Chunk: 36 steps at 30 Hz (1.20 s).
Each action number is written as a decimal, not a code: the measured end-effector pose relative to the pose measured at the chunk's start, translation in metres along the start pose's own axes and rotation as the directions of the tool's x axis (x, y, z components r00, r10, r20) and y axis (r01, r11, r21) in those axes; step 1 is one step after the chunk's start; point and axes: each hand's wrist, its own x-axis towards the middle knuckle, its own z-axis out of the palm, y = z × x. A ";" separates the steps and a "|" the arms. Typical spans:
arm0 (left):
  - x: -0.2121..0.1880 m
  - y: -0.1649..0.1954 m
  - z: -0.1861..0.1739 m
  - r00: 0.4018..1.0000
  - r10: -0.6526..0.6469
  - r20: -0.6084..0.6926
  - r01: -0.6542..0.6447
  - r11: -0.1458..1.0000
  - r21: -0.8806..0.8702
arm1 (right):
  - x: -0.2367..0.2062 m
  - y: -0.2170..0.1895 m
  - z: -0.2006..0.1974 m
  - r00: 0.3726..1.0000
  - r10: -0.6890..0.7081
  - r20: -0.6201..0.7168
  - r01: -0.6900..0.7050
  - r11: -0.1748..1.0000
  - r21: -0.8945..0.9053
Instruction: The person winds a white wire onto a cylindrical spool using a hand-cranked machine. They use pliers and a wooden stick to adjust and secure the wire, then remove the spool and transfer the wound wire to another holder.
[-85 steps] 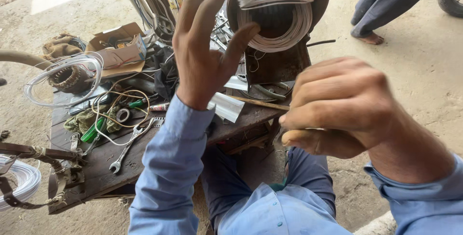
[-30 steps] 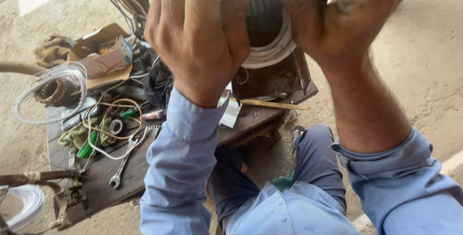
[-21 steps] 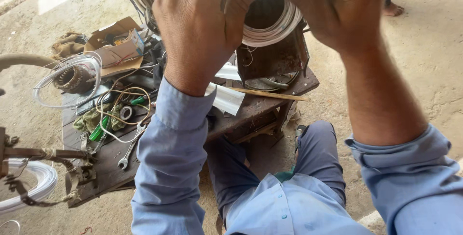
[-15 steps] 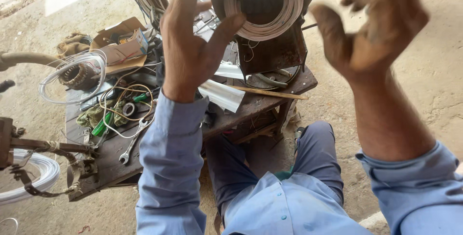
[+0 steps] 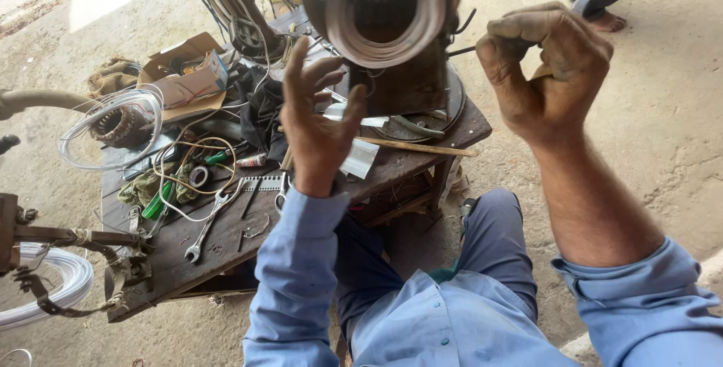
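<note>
Blue-sleeved left hand (image 5: 320, 122) raised, fingers spread wide, empty, beside wire coil (image 5: 384, 17), right hand (image 5: 553, 66) curled, pinching unclear.

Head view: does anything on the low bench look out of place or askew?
The low wooden bench is cluttered: loose wire loops, a spanner and a torn cardboard box lie jumbled. The round motor housing shows pale windings bulging out. Both hands are off it.

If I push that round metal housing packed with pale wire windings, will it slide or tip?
The round metal housing with pale wire windings looks heavy, so probably hard to slide. It stands tall on a narrow dark base on the wooden table, so it might tip.
</note>
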 end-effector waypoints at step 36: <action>0.074 -0.053 -0.062 0.996 0.073 -0.052 -0.018 0.735 0.678 | 0.013 0.058 0.029 0.613 0.786 0.074 -0.735 0.533 0.419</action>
